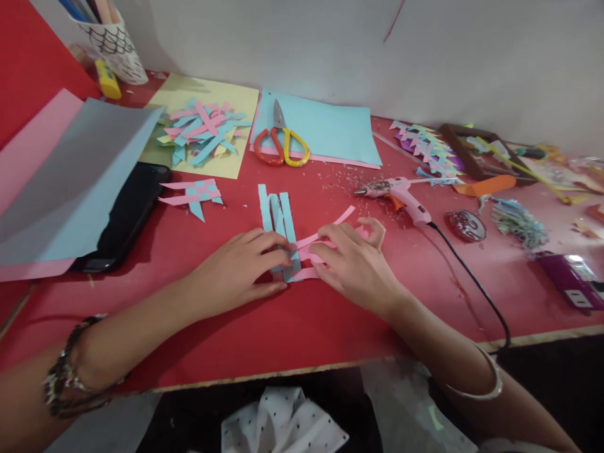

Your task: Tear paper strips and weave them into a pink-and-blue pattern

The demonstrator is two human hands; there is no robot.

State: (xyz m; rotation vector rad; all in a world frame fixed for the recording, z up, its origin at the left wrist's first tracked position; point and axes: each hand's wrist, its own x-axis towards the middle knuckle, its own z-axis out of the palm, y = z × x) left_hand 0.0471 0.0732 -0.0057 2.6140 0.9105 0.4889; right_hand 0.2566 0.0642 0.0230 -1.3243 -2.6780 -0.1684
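On the red table, light blue paper strips (277,214) lie lengthwise and cross with pink paper strips (307,241) in a small weave. My left hand (245,263) presses its curled fingertips on the left side of this weave and partly covers it. From the right, my right hand (356,261) has its fingers bent over the pink strips, whose loose ends stick out past the knuckles. Left of the hands rests a small woven pink-and-blue paper piece (201,190) with pointed ends.
Behind are scissors (279,135) on blue sheets (337,129) and a heap of cut strips (202,129) on a yellow sheet (224,168). To the right lies a pink glue gun (406,198) with its black cord (472,283). A purple punch-like item (569,280) sits farther right; paper sheets (80,182) cover a black device (136,220) at left.
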